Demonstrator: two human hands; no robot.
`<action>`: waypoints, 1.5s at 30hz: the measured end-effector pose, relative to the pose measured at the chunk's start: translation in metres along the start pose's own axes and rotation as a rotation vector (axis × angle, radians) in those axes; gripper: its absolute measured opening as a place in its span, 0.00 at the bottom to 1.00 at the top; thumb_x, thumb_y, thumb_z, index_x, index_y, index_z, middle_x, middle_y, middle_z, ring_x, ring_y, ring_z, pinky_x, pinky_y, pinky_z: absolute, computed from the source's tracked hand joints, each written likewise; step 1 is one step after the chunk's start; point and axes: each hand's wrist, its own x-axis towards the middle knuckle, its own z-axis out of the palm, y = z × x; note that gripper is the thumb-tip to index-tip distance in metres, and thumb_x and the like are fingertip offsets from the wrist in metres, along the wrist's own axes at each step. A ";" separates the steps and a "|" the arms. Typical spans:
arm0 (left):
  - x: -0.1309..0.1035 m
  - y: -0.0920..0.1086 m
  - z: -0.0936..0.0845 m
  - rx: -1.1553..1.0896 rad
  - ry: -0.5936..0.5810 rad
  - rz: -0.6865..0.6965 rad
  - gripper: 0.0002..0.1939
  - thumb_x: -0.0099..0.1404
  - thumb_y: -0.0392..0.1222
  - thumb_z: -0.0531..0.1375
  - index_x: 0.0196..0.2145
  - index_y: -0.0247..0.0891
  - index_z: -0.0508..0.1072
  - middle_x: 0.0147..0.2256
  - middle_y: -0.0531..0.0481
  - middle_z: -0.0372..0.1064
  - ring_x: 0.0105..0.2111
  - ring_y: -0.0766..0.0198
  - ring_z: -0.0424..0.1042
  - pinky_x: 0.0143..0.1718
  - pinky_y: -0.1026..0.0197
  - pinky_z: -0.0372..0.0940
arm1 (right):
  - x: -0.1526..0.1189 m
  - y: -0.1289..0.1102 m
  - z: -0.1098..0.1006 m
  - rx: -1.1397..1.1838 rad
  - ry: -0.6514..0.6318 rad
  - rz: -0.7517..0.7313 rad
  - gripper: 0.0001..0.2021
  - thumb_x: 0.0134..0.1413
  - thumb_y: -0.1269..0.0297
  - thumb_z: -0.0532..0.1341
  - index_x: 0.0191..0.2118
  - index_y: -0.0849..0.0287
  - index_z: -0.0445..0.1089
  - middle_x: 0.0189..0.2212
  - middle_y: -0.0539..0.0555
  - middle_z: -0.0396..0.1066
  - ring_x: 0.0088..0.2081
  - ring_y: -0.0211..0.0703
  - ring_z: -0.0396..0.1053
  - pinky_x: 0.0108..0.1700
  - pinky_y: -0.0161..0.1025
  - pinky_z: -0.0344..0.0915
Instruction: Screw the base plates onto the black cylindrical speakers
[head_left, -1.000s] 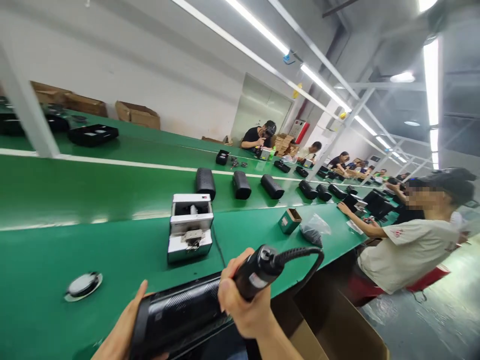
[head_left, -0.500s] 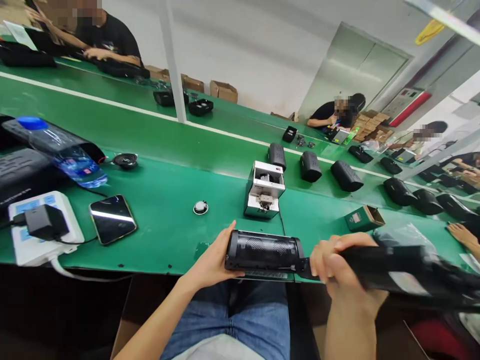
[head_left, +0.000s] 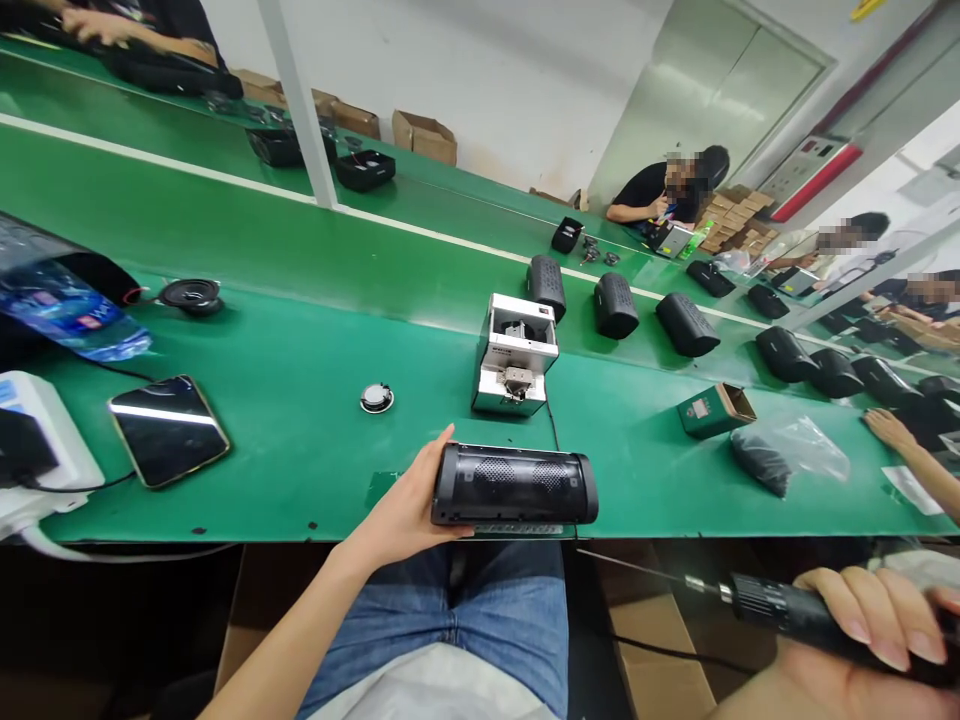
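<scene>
My left hand point(head_left: 409, 515) is closed around the left end of a black speaker point(head_left: 517, 488), with the thumb on top and fingers beneath. The speaker lies lengthwise at the table's front edge, its perforated mesh side up. At the lower right, my right hand point(head_left: 870, 625) grips a black electric screwdriver point(head_left: 780, 605). Its long thin bit points left toward the speaker's right end, apart from it. Beyond the speaker stands a white and black screw feeder point(head_left: 517, 355). A small round speaker driver point(head_left: 376, 398) sits to the feeder's left.
To the left are a phone point(head_left: 171, 430), a power strip point(head_left: 52, 440), a water bottle point(head_left: 75, 310) and a black driver point(head_left: 191, 296). A green box point(head_left: 716, 412) and plastic bag point(head_left: 814, 450) lie right. Several black speakers point(head_left: 686, 325) line the back. Co-workers sit around.
My right hand has moved from the speaker's right end to the lower right, and the screwdriver now shows plainly. My left hand keeps hold of the speaker. The view has shifted slightly.
</scene>
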 end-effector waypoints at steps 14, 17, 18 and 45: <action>-0.001 -0.018 0.000 0.058 0.103 0.036 0.56 0.76 0.62 0.68 0.86 0.54 0.39 0.80 0.35 0.56 0.76 0.29 0.65 0.74 0.24 0.66 | -0.007 0.020 0.029 0.148 0.022 -0.049 0.23 0.44 0.59 0.82 0.34 0.58 0.68 0.23 0.38 0.50 0.21 0.27 0.43 0.20 0.25 0.59; -0.001 -0.018 0.001 0.046 0.092 0.038 0.52 0.78 0.60 0.66 0.86 0.54 0.40 0.79 0.35 0.58 0.77 0.30 0.65 0.74 0.23 0.65 | -0.004 0.017 0.064 0.173 -0.030 -0.137 0.21 0.50 0.55 0.80 0.37 0.57 0.69 0.23 0.39 0.53 0.20 0.29 0.46 0.21 0.26 0.59; -0.003 -0.016 0.000 0.037 0.073 0.051 0.52 0.78 0.58 0.67 0.85 0.54 0.40 0.79 0.35 0.58 0.77 0.31 0.65 0.75 0.24 0.64 | -0.002 0.017 0.080 0.188 -0.055 -0.167 0.21 0.51 0.55 0.80 0.38 0.57 0.69 0.22 0.38 0.53 0.20 0.29 0.46 0.21 0.27 0.59; -0.003 -0.005 0.000 -0.135 -0.008 0.005 0.71 0.59 0.39 0.82 0.85 0.57 0.42 0.81 0.39 0.51 0.81 0.36 0.56 0.82 0.32 0.55 | -0.002 0.115 0.320 -0.070 -0.557 -0.209 0.14 0.53 0.57 0.74 0.34 0.55 0.69 0.18 0.42 0.65 0.15 0.38 0.62 0.18 0.37 0.64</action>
